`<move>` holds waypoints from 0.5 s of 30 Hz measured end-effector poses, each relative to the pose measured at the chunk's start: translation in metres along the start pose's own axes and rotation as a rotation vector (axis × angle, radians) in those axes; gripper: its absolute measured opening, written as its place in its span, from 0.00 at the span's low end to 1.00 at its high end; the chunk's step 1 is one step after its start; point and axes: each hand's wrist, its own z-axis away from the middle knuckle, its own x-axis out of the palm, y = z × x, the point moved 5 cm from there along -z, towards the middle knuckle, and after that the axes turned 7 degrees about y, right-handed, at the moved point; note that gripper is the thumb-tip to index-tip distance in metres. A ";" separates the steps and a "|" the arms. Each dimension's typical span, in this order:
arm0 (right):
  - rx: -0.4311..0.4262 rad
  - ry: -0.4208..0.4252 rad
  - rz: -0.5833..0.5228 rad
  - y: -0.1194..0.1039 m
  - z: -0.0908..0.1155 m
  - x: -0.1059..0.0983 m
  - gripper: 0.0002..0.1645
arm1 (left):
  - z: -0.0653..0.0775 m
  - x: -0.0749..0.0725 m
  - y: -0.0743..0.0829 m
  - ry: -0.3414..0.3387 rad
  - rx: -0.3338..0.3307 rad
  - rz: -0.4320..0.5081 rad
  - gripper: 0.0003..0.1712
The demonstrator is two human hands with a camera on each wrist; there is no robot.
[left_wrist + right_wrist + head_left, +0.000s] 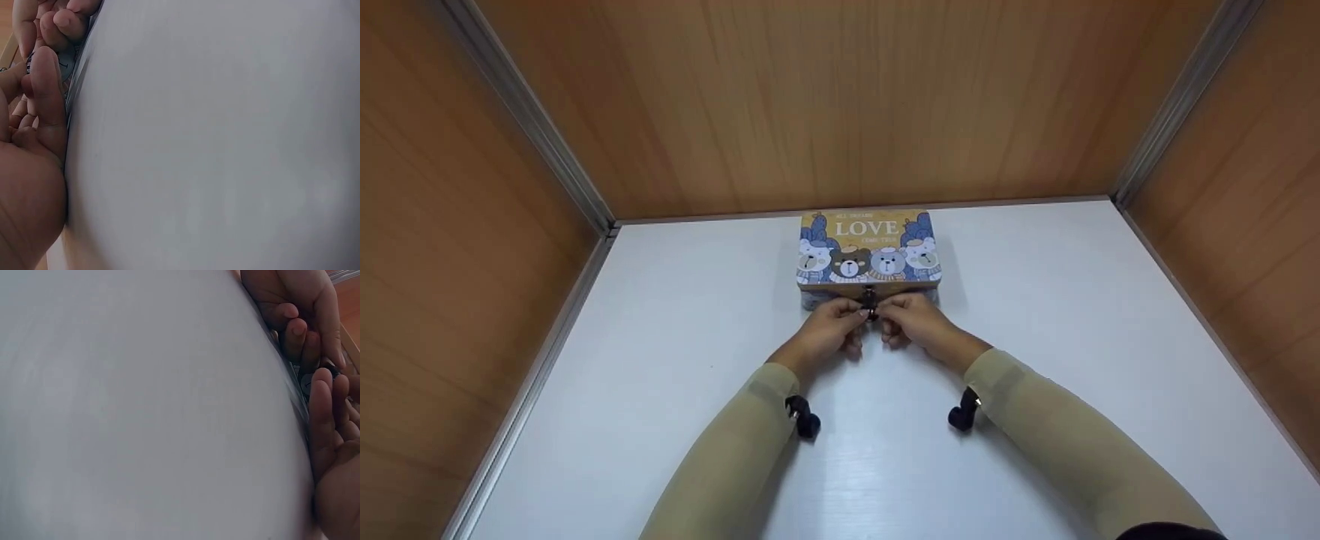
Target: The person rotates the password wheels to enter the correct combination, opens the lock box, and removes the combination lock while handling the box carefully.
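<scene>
A lidded box with cartoon bears and the word LOVE on its closed lid stands near the back wall. At its front, a small dark padlock hangs from the dark latch. My left hand pinches the padlock from the left between thumb and forefinger. From the right, my right hand pinches it too, fingertips close to the left ones. In the left wrist view, the left thumb covers most of the padlock; in the right wrist view only a dark bit shows between the fingers.
The box rests on a white tabletop. Wooden panels enclose it, with a back wall right behind the box and metal strips along the corners. A small black wrist camera hangs at the left sleeve, another at the right.
</scene>
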 end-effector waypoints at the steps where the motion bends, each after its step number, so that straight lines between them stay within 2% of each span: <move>1: -0.004 -0.002 -0.009 0.000 0.001 -0.001 0.12 | 0.000 0.000 0.000 -0.002 0.000 0.000 0.10; 15: -0.025 0.034 -0.032 0.004 0.000 0.002 0.11 | 0.002 0.001 0.002 -0.013 0.010 0.007 0.15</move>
